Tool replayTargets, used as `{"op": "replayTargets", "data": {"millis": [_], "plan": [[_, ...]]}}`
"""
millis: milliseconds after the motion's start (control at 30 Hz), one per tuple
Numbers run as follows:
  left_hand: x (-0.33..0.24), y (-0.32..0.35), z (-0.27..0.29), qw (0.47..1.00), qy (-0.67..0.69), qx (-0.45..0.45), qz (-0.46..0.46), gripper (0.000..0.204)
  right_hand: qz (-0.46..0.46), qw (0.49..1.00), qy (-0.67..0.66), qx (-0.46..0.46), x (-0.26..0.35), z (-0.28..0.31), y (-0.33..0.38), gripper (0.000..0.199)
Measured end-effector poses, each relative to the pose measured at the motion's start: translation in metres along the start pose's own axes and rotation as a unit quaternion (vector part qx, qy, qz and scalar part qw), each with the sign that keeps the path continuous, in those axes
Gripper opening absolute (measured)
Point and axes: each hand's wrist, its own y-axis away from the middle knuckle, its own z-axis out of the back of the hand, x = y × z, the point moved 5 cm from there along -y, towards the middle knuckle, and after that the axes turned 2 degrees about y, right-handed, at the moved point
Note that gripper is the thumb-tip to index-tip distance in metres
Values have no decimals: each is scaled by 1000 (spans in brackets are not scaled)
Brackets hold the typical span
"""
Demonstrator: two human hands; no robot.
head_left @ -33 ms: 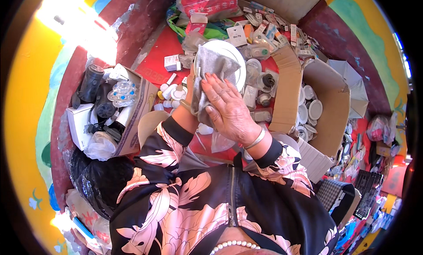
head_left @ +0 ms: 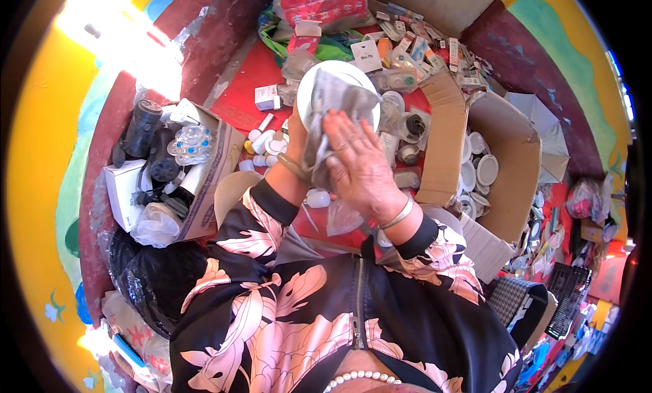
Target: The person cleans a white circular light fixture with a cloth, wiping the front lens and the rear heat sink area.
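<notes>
A round white disc [head_left: 352,72], like a lid or lamp plate, is held up in front of me. My left hand [head_left: 297,140] grips it from its left side, with most fingers hidden behind the disc. A crumpled grey cloth [head_left: 331,93] lies over the disc's middle and hangs down past its lower edge. My right hand [head_left: 358,167] presses on the cloth, its fingers stretched out flat and a little blurred.
At right stands an open cardboard box [head_left: 506,138] with several white discs [head_left: 486,169] inside. On the left, another box [head_left: 207,196] holds black and white items. Small packages [head_left: 421,50] and loose white parts [head_left: 272,143] cover the red sheet [head_left: 248,91].
The cloth has shifted right across the disc, baring more of its left side. My right hand has slid slightly right and the disc stays in my left hand.
</notes>
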Motion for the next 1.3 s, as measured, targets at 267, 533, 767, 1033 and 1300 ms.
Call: {"op": "replayTargets", "data": {"millis": [267, 533, 767, 1033, 1300], "plan": [[0, 19, -57, 580, -769, 74, -257, 53, -133, 980, 15, -146, -61, 15, -3, 56], [16, 27, -63, 876, -460, 49, -136, 51, -67, 983, -46, -165, -44, 10, -7, 57], [30, -10, 38, 994, 10, 104, -27, 57, 4, 998, 21, -63, 9, -9, -6, 57], [0, -6, 0, 934, -305, 28, -186, 42, -51, 990, -25, -128, -24, 3, -8, 46], [-38, 20, -41, 719, -604, -11, -344, 45, -130, 977, -30, -165, -56, 14, 0, 39]]}}
